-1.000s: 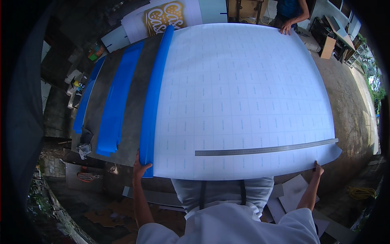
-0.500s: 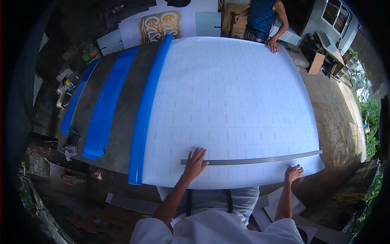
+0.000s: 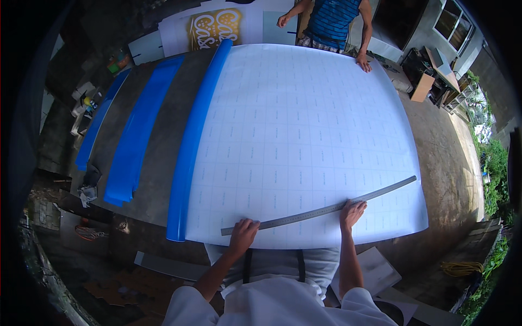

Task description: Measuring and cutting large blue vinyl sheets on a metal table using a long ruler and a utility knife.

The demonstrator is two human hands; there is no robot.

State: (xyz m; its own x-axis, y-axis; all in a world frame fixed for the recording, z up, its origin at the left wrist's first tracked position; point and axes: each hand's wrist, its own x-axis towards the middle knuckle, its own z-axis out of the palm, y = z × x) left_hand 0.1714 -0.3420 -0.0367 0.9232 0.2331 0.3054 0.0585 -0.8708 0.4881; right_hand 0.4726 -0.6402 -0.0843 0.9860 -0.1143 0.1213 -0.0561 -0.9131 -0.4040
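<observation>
A long grey metal ruler (image 3: 299,216) lies at a slant across the white gridded backing of a vinyl sheet (image 3: 293,119), its right end farther from me. My left hand (image 3: 244,237) is closed on the ruler near its left end, fingers bent over the strip. Past the ruler's middle, my right hand (image 3: 352,213) grips its near edge, with thumb and fingers on the metal. Along the sheet's left side runs the rolled part, a glossy blue vinyl roll (image 3: 196,146).
Blue vinyl strips (image 3: 142,133) lie on the dark table (image 3: 163,146) to the left. Across the table stands another person (image 3: 333,24), one hand (image 3: 363,62) resting on the sheet's far right corner. Flat white panels (image 3: 372,271) lean below the near edge. A yellow coil (image 3: 462,268) lies at right.
The ruler has turned, its right end swinging away from me and its left end coming nearer. My right hand has moved left onto it. The other person's free arm has shifted left.
</observation>
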